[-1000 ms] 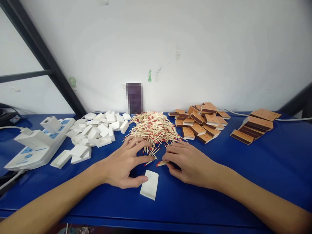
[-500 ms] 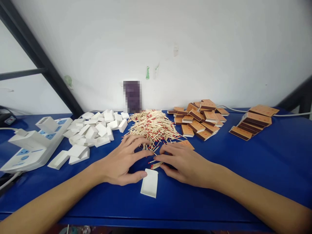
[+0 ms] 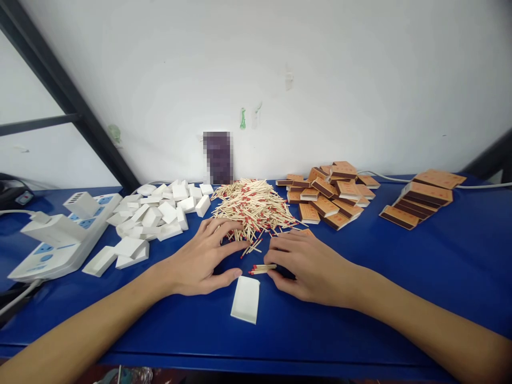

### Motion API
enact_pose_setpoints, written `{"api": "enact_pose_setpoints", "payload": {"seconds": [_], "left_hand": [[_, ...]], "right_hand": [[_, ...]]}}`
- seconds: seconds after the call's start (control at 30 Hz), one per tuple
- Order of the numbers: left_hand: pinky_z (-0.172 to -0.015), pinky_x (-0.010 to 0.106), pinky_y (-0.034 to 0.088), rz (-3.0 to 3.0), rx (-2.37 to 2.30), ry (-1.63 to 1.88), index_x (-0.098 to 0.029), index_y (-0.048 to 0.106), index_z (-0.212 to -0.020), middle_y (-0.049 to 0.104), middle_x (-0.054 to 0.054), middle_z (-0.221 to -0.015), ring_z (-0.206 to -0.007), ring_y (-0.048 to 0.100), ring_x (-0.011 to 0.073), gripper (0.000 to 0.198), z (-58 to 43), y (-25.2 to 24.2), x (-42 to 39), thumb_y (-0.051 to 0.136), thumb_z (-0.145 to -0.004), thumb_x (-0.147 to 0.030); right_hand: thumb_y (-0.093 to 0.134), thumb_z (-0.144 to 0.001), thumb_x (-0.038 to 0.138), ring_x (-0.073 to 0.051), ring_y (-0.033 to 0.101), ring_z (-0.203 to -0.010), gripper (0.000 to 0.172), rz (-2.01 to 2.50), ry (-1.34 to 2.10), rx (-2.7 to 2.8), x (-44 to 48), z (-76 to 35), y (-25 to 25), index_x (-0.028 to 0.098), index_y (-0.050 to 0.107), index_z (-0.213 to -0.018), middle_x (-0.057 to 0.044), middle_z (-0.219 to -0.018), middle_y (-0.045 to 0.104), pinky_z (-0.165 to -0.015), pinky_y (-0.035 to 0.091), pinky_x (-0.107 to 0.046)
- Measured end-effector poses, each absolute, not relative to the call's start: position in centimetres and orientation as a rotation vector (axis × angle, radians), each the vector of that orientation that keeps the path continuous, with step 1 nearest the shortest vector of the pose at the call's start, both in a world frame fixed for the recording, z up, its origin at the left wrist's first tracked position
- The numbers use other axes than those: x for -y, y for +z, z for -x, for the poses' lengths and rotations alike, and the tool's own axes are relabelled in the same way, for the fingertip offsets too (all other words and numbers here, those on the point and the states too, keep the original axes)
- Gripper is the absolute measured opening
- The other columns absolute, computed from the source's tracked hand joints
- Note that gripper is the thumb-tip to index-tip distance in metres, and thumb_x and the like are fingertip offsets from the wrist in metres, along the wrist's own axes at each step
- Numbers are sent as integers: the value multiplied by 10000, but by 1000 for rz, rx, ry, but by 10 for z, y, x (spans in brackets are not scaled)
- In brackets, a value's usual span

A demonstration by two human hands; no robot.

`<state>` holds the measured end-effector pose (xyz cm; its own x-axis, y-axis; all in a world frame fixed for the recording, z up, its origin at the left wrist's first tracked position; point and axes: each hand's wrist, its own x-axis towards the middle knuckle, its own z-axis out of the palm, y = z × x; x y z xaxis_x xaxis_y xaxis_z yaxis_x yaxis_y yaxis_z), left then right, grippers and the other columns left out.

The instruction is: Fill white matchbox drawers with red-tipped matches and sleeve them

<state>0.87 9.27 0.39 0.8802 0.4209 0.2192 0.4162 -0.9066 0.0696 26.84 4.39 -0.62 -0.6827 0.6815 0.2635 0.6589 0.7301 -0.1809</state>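
My left hand [image 3: 203, 257] hovers by the near left side of a heap of red-tipped matches [image 3: 252, 205]. Its thumb and fingers are apart, and its fingertips are near a few loose matches at the heap's front. In my right hand [image 3: 306, 266], thumb and forefinger close on the ends of a small bundle of matches [image 3: 261, 269], red heads pointing left. Just in front of the bundle lies a white matchbox tray [image 3: 245, 301], close to my left thumb. An orange matchbox sleeve is mostly hidden behind my right hand.
White trays [image 3: 160, 210] are piled at the left, beside a power strip [image 3: 68, 250] with plugged-in chargers. Orange matchboxes [image 3: 336, 194] are heaped at the right, with a leaning stack [image 3: 424, 197] farther right. A pixelated dark object [image 3: 219, 157] stands against the wall.
My right hand has shifted slightly right, and more of the match bundle shows. My left thumb has drawn off the tray's corner. The camera view has moved slightly.
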Motion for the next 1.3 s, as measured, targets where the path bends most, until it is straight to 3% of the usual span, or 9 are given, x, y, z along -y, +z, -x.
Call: {"api": "enact_pose_setpoints", "payload": {"seconds": [0.63,0.9,1.3], "left_hand": [[-1055,581,351,-3015,-492,298,-165,551,-1348,510,158,-1366,-1265,426,365,506,-9,8,-83,597,-901,-399],[-1063,566,369,-2950,-469,280,-220,531,-1371,498,139,-1377,-1275,421,359,533,-12,8,-83,621,-885,-418],[-1049,577,369,-2936,-534,230,-222,508,-1399,466,147,-1392,-1275,402,364,540,-12,7,-84,590,-916,-449]], "right_hand": [[544,-875,190,-174,593,-772,117,1136,125,2654,-45,-270,-3,186,651,-827,-26,-823,663,-748,374,-333],[521,-908,199,-196,618,-831,204,1126,137,2646,-46,-270,-1,198,704,-998,-48,-884,687,-775,382,-351],[568,-872,161,-204,626,-895,154,1084,164,2617,-44,-271,-2,204,710,-914,-56,-946,693,-819,412,-355]]}}
